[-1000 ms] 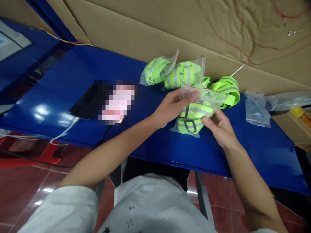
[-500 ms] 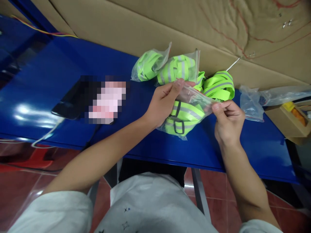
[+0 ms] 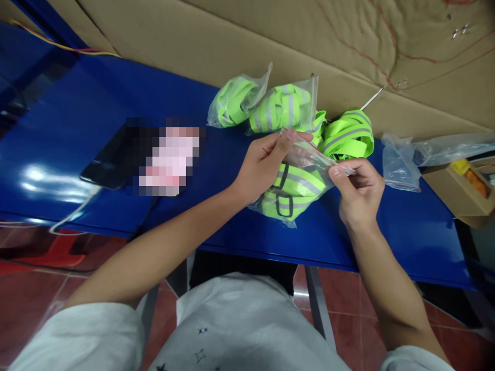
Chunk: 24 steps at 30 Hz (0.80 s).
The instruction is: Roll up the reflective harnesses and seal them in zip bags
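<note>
Evidently, left fingers [image 3: 286,141] and right fingers [image 3: 336,173] pinch the bag [image 3: 300,157].
Seal [image 3: 316,149] between them: best held taut, straps [image 3: 305,183] well below.

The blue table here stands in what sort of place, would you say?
Probably a packing workspace or workshop: bagged reflective straps lie on the blue table, a cardboard box sits at its right end, and red wires run across the brown board behind.

Strap-filled bags [image 3: 297,196]: three. Hands [image 3: 260,166]: two. Cardboard box [image 3: 444,191]: one.
</note>
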Available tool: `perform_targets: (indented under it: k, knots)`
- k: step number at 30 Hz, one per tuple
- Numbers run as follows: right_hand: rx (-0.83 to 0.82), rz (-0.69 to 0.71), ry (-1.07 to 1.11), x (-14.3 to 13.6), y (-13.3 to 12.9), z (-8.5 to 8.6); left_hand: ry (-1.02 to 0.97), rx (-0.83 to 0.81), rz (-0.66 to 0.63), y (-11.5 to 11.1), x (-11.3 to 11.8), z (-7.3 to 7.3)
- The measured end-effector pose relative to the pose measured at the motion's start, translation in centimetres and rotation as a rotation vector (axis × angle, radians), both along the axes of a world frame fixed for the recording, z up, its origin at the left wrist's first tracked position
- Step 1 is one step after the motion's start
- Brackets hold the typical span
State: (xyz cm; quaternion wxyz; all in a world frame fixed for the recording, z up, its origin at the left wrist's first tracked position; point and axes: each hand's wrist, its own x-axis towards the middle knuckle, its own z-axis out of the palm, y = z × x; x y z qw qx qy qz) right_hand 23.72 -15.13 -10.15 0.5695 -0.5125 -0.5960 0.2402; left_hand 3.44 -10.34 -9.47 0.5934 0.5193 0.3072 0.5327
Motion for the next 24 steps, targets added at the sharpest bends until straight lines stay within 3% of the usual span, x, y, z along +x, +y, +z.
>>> perform_targets:
  k: [19, 24]
  knots:
    - [-0.061, 0.023, -0.156, 0.3, -0.4, 1.0, 0.059, 0.089, -0.046, -1.0, 0.5, 0.1]
    - [-0.097, 0.083, -0.163, 0.7, -0.4, 1.3, 0.060, 0.089, -0.078, -1.0, 0.6, -0.1]
